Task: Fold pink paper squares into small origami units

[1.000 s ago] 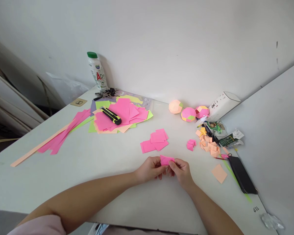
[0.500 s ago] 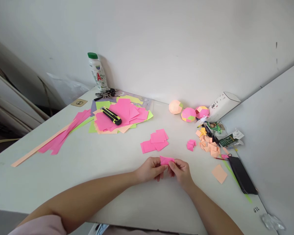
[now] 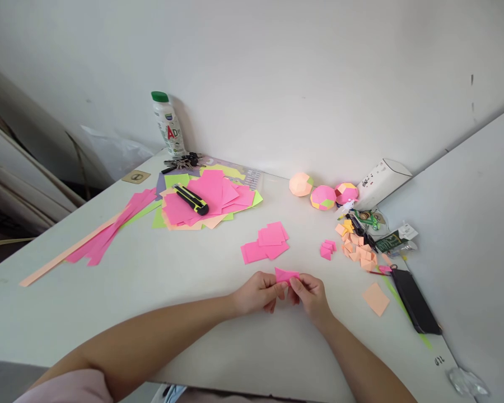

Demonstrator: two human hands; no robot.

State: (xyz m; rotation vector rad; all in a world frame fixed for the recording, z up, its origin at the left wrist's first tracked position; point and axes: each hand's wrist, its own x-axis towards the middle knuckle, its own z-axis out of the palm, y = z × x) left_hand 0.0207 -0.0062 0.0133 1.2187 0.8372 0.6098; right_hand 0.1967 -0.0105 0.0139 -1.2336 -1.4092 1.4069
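Between my two hands, just above the white table, is a small folded piece of pink paper (image 3: 286,275). My left hand (image 3: 258,292) pinches its left end with the thumb on the near side. At the right end, my right hand (image 3: 311,294) grips it between thumb and fingers. The thumbs press close together at the lower edge. Beyond the hands lies a loose stack of pink paper squares (image 3: 271,238). Some small folded pink pieces (image 3: 327,249) sit to the right of it, beside a heap of folded peach pieces (image 3: 359,249).
A box cutter (image 3: 191,200) rests on colored paper sheets (image 3: 210,193), with long paper strips (image 3: 105,232) at left. Keys (image 3: 185,161) and a bottle (image 3: 169,126) stand behind. Paper balls (image 3: 323,197), a white box (image 3: 382,182), a black pouch (image 3: 415,302) and a peach square (image 3: 376,298) are right.
Almost nothing differs. Both hands still hold the pink paper in the same place, with only a tiny shift of the left fingers.
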